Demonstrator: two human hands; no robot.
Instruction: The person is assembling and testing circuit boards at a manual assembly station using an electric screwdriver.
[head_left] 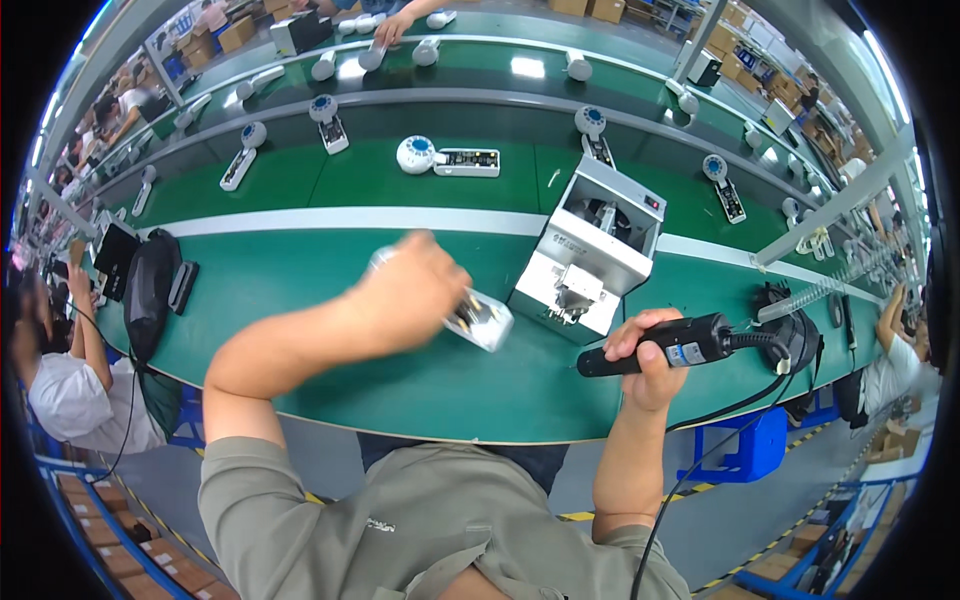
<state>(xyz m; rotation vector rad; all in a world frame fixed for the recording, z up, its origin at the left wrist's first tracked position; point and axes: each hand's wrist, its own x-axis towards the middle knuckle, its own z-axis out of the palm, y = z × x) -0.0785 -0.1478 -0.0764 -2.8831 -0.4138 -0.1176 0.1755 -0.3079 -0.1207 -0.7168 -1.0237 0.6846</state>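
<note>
My left hand (412, 285) is closed over a white handheld device with an open housing (482, 322), held above the green bench. Its near end pokes out past my fingers and shows some inner parts; the hand and the device are slightly blurred, and my hand covers most of the rest. In my right hand (650, 365) lies a black electric screwdriver (700, 342), gripped along its body with its thin tip toward the left. A cable runs from its right end. Just beyond the screwdriver stands a grey screw feeder (590, 250), between my two hands.
Beyond the bench's white strip, several white devices with round heads (417, 155) lie on a green conveyor (370, 190). A black bag (152, 290) sits at the left. A coiled hose (815, 298) hangs right. Co-workers sit at both sides; another person's hand (393, 28) reaches in at the far side.
</note>
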